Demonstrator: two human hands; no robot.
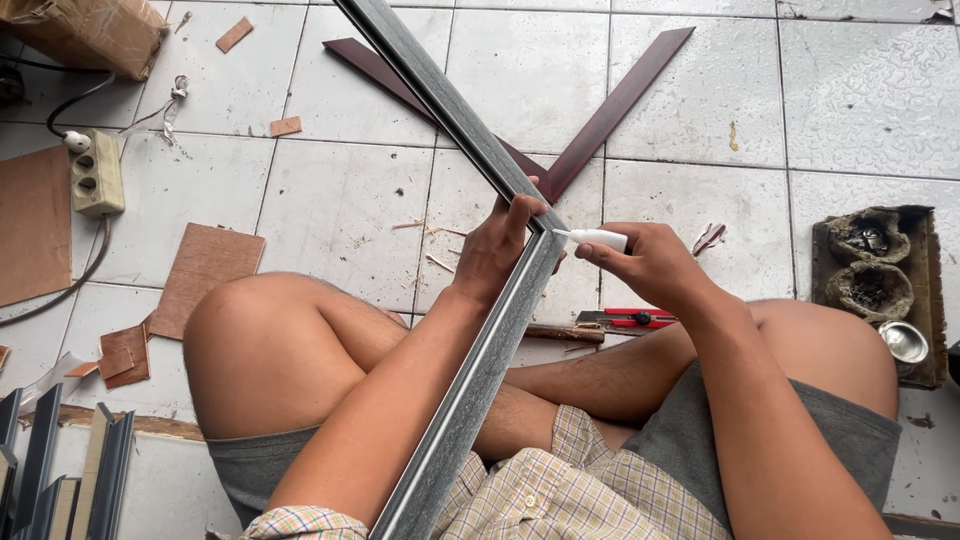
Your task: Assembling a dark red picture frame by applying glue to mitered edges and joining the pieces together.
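Two long grey moulded frame strips (470, 400) are met at a mitred corner above the white tiled floor (350, 200), over the crossed legs. The corner is gripped by the left hand (495, 250), fingers closed around it. A small white glue tube (598, 238) is pinched in the right hand (650, 265), its nozzle touching the joint. Two dark red wooden strips (620, 100) are laid crossed on the floor beyond.

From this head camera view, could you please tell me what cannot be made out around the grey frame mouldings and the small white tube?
- Joint of the two grey frame mouldings: covered by the left hand.
- Small white tube: its rear end is hidden in the right hand; whether anything comes out of the nozzle is too small to tell.
- Red-handled tool on the floor: partly hidden behind the right forearm.
- Upper grey moulding: cut off by the top edge.
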